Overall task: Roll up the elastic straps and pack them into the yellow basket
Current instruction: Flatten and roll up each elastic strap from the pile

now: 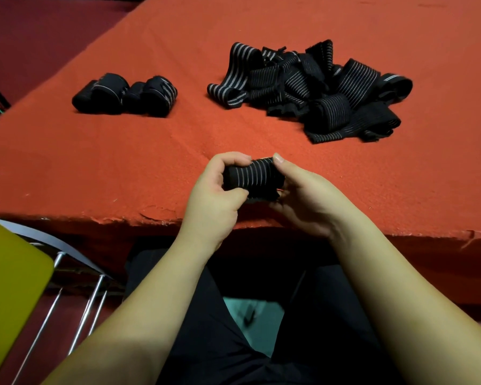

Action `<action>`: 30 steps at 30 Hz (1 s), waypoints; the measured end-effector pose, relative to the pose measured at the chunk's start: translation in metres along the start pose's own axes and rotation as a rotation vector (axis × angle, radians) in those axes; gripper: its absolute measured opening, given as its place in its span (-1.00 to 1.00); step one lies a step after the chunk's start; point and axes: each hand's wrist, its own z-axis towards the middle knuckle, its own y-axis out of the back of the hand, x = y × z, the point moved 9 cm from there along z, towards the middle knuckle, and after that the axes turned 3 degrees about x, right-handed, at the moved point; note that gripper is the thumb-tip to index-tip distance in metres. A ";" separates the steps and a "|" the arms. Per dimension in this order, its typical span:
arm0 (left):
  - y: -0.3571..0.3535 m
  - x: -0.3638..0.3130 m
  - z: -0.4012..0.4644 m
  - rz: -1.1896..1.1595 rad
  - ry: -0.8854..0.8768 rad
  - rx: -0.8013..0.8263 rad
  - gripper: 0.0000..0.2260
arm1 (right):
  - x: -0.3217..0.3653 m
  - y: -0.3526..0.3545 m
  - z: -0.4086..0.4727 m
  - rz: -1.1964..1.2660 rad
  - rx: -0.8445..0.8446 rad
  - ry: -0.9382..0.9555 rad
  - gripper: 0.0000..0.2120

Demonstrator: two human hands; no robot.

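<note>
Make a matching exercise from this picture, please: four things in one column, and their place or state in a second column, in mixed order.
Things:
1. strap in the hands
2. rolled straps
3. loose straps
4. red cloth

Place or state:
A. tangled heap, far right on the table
B. covers the table
C. small group of finished rolls, far left
D. held near the table's front edge by the left hand and right hand

Pairs: 1-D, 2-C, 3-A, 4-B

No lettering, label, brand or number can be read anywhere; only plain pale stripes are shown on the black strap (254, 177) gripped between the hands.
</note>
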 end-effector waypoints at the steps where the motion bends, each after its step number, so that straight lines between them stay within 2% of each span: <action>1: 0.000 -0.001 0.001 0.036 -0.026 0.002 -0.53 | 0.001 0.001 0.003 -0.020 -0.024 0.018 -0.80; 4: 0.004 0.003 0.006 0.142 -0.030 0.009 -0.57 | 0.004 -0.001 0.015 -0.067 -0.034 0.032 -0.85; 8: 0.011 0.012 0.018 0.087 0.055 0.001 -0.91 | 0.013 -0.005 0.031 -0.127 -0.033 0.042 -0.84; 9: 0.015 0.014 0.022 0.081 0.068 -0.019 -0.94 | 0.017 -0.005 0.036 -0.138 -0.050 0.051 -0.84; 16: 0.049 0.024 0.069 0.233 0.066 -0.148 -0.85 | 0.036 -0.020 0.092 -0.106 -0.029 0.061 -0.76; 19: 0.066 0.021 0.093 0.319 0.002 -0.270 -0.83 | 0.037 -0.025 0.130 -0.071 -0.065 0.043 -0.82; 23: 0.084 0.018 0.123 0.447 -0.098 -0.384 -0.80 | 0.028 -0.032 0.182 0.041 -0.120 -0.090 -0.93; 26: 0.099 0.025 0.147 0.484 -0.103 -0.424 -0.81 | 0.026 -0.040 0.219 0.050 -0.124 -0.143 -0.88; 30: 0.112 0.040 0.177 0.540 -0.051 -0.414 -0.75 | 0.033 -0.041 0.260 -0.059 -0.166 -0.160 -0.88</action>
